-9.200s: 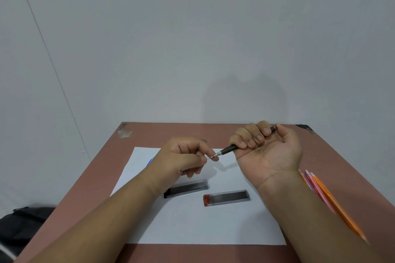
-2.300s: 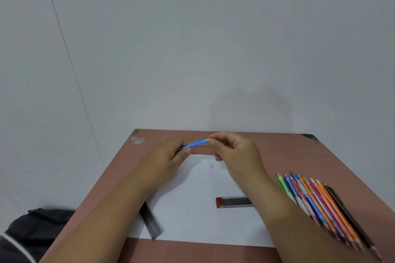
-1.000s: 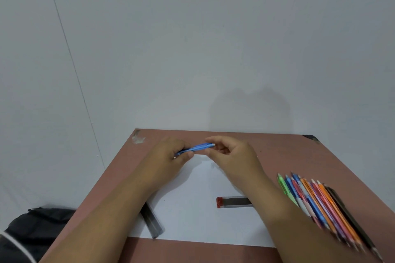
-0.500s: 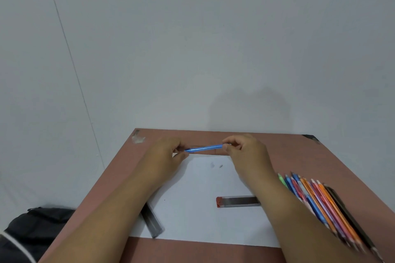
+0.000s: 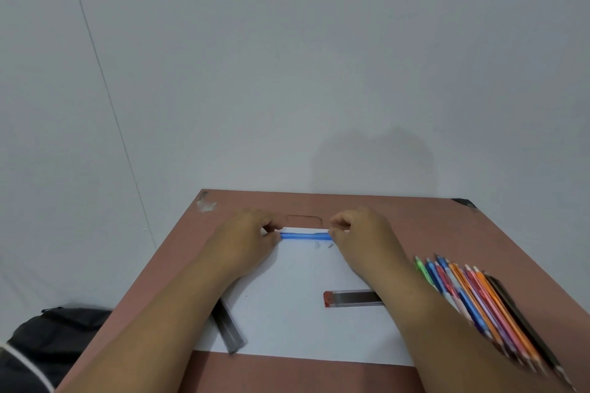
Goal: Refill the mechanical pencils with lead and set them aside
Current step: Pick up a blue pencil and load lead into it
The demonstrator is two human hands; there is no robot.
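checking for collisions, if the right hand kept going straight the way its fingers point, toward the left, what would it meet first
Probably the left hand. The right hand pinches one end of the blue pencil, its fingers aimed along the barrel at the left hand on the other end. Depth is hard to judge.

Nothing to read here, you've got no legible text anywhere. The lead case [image 5: 352,298] with the red cap shows no label you can make out, and the dark lead case [image 5: 229,330] by your left arm is just as blank. The pencils [image 5: 485,306] lined up on the desk [image 5: 415,217] show colours only, any print too small to tell. The white paper [image 5: 297,313] carries no writing.
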